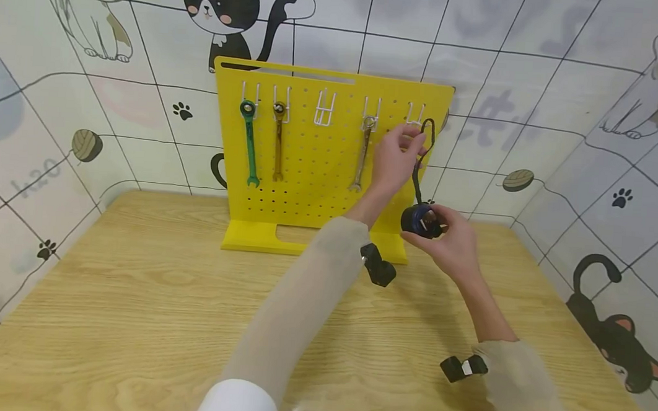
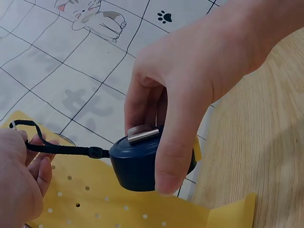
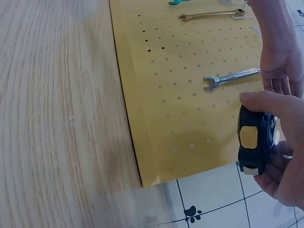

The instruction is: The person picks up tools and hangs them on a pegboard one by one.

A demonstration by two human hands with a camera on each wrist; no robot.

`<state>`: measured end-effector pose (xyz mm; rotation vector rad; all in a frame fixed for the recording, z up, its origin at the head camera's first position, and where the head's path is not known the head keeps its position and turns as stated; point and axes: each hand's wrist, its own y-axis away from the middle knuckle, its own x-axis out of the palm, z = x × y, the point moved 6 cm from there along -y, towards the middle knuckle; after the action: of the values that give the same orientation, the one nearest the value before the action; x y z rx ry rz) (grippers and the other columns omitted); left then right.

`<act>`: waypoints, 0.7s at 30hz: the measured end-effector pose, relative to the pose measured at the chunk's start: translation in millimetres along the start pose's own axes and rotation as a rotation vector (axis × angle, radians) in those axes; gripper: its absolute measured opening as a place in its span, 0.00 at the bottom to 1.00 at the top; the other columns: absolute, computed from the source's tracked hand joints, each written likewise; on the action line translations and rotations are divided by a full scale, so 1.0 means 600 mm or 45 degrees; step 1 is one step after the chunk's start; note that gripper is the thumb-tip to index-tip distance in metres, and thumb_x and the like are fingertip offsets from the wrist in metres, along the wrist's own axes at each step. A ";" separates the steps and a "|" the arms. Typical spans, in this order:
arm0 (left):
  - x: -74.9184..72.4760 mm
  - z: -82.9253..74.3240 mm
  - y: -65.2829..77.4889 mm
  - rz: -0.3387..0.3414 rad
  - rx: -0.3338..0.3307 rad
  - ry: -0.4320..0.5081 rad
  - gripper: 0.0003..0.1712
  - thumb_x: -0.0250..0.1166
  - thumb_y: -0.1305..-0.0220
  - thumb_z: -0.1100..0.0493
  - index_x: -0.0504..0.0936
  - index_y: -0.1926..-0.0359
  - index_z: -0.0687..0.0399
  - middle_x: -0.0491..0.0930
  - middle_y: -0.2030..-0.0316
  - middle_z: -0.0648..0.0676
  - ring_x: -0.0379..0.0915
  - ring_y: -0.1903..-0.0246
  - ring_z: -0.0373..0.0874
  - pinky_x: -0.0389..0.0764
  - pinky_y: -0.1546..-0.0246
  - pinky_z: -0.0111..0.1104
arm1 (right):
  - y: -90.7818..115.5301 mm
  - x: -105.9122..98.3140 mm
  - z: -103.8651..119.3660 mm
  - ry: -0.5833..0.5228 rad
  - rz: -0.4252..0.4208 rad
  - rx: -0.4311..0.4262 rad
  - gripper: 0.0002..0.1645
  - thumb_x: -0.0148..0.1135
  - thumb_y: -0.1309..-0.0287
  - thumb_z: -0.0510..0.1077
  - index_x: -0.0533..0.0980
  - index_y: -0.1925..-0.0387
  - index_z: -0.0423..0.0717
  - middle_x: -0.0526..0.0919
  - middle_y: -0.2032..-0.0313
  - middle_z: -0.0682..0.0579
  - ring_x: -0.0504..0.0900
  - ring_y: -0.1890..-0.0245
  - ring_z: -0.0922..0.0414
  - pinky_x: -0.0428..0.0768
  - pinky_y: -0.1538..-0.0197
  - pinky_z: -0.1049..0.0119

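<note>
My right hand [image 1: 454, 244] grips a dark blue tape measure [image 1: 414, 220] in front of the pegboard's lower right side. A yellow button [image 3: 249, 137] shows on its case in the right wrist view. From the case a black wrist strap [image 1: 416, 184] runs upward, its loop standing beside the rightmost wire hook [image 1: 414, 114]. Up at that hook, my left hand [image 1: 396, 158] pinches the strap's loop. The left wrist view shows the strap [image 2: 71, 150] stretched between the fingers of my left hand [image 2: 19, 175] and the case, with a metal clip [image 2: 143, 136] on it.
A yellow pegboard [image 1: 302, 191] stands on the wooden table [image 1: 150, 320] against a cat-patterned wall. Hanging from its hooks are a green wrench [image 1: 250, 145], a bronze-coloured wrench [image 1: 279, 147] and a silver wrench [image 1: 363, 154]. A middle hook [image 1: 325, 109] holds nothing.
</note>
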<state>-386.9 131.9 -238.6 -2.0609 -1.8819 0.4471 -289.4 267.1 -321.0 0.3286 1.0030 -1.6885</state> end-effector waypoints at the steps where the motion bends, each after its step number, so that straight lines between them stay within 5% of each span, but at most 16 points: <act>1: -0.001 0.002 -0.001 -0.005 -0.013 -0.005 0.13 0.61 0.26 0.56 0.79 0.47 0.58 0.85 0.66 0.53 0.84 0.66 0.44 0.83 0.70 0.23 | -0.002 0.003 0.000 -0.011 0.006 0.007 0.40 0.81 0.51 0.53 0.76 0.41 0.37 0.82 0.55 0.41 0.76 0.56 0.46 0.73 0.55 0.57; 14: -0.027 0.024 -0.016 -0.055 -0.054 -0.175 0.10 0.62 0.26 0.55 0.81 0.51 0.56 0.86 0.67 0.50 0.82 0.70 0.39 0.80 0.69 0.24 | -0.028 0.044 -0.027 -0.138 0.038 0.140 0.41 0.81 0.53 0.54 0.76 0.41 0.38 0.82 0.48 0.39 0.80 0.53 0.43 0.79 0.51 0.55; 21: -0.029 0.038 -0.011 0.021 -0.101 -0.161 0.10 0.63 0.27 0.57 0.81 0.50 0.57 0.85 0.66 0.50 0.84 0.70 0.43 0.81 0.70 0.25 | -0.036 0.079 -0.043 -0.205 -0.030 0.213 0.41 0.79 0.50 0.48 0.72 0.39 0.35 0.78 0.47 0.36 0.76 0.46 0.42 0.78 0.42 0.48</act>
<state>-404.1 115.8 -256.1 -2.1466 -1.9851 0.5263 -332.9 256.3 -358.2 0.2857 0.7520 -1.7943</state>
